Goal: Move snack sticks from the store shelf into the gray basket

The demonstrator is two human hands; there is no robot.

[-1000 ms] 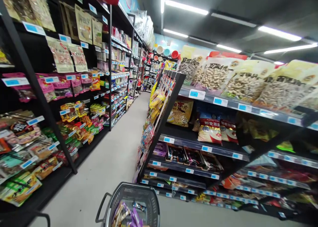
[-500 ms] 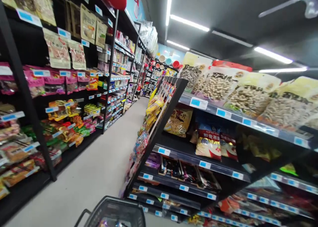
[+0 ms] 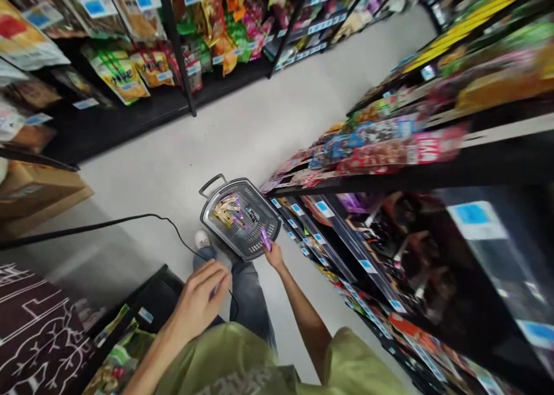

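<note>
A dark grey shopping basket (image 3: 255, 249) with a raised handle lies below me, in front of my legs. Inside it are several small yellow and purple packets (image 3: 231, 210). My right hand (image 3: 274, 255) grips a narrow purple packet (image 3: 265, 239) over the basket's near right end. Closer to the camera, my left hand (image 3: 205, 291) is raised over my left leg, its fingers curled together toward the thumb. Whether anything is inside those fingers is hidden; a small dark patch shows at the gap. A thin black cable (image 3: 175, 226) passes close to the left hand.
Shelves of bagged snacks (image 3: 125, 78) line the far left side. On the right, a shelf unit with price labels (image 3: 367, 266) stands close to the basket. A cardboard box (image 3: 43, 193) and a dark patterned panel (image 3: 38, 331) are at left. Grey floor (image 3: 142, 181) runs between.
The view has swung down from the aisle to the floor. Both my hands and my legs have come into view, and the basket now shows whole.
</note>
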